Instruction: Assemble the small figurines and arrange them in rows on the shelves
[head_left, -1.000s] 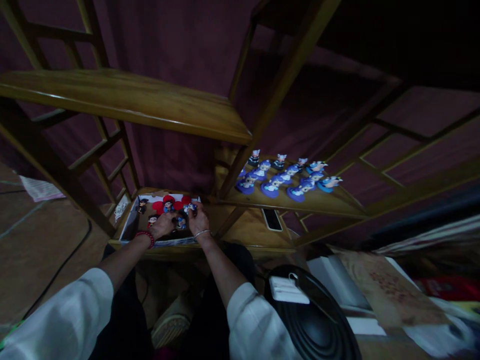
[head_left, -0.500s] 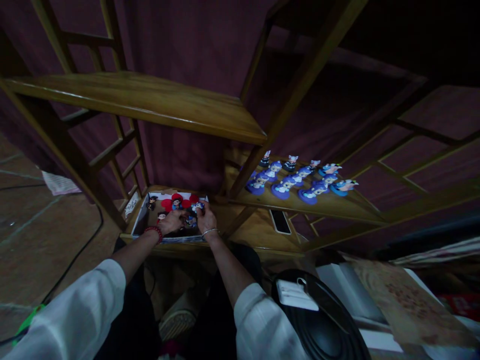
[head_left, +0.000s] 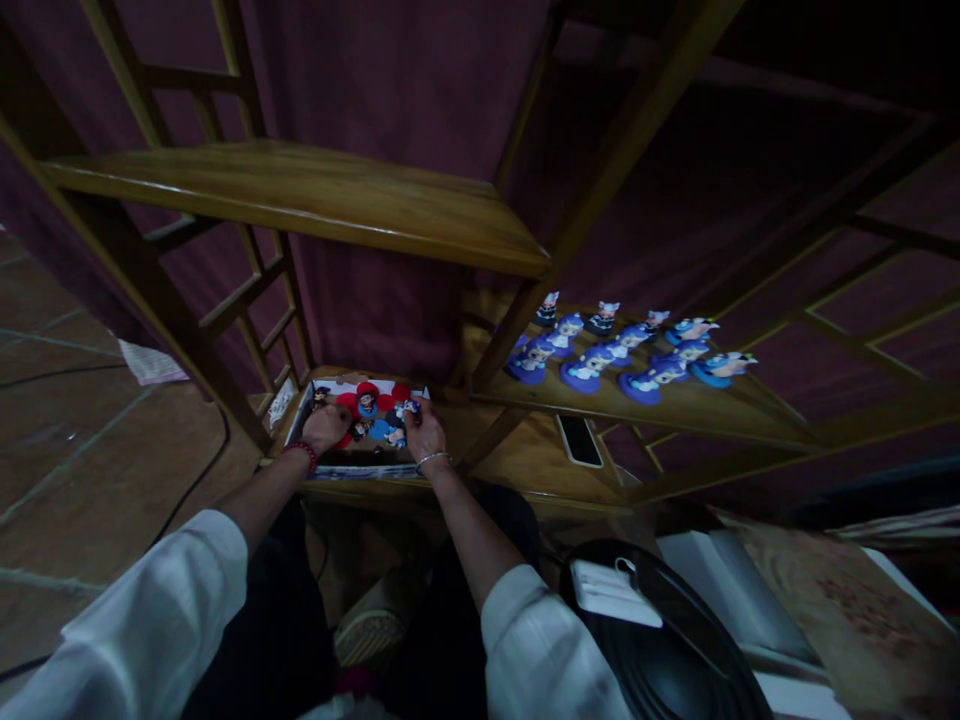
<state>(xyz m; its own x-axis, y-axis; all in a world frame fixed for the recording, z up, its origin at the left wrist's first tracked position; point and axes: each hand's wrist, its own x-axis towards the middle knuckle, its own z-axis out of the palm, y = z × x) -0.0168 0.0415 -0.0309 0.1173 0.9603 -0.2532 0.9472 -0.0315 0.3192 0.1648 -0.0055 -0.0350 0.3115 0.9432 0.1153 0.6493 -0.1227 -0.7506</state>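
Observation:
A shallow white-lined box (head_left: 365, 472) sits on a low wooden shelf, holding small figurines with red flower-like shapes (head_left: 367, 402) and blue ones (head_left: 380, 431). My right hand (head_left: 425, 433) pinches a small blue figurine (head_left: 409, 407) at the box's right side. My left hand (head_left: 326, 428) is curled over the box's left part, next to a small dark figurine (head_left: 321, 396). Its fingers hide whatever lies under them.
Rows of blue and white figurines (head_left: 585, 368) stand on a wooden shelf (head_left: 697, 415) to the right. A phone (head_left: 579, 441) lies on a lower shelf. A black round object (head_left: 660, 640) with a white tag sits at the lower right, and a wooden upper shelf (head_left: 300, 190) runs overhead.
The whole view has shifted, so the shelves sit further right in the picture. My hands have moved slightly apart over the box, showing more of the figurines between them.

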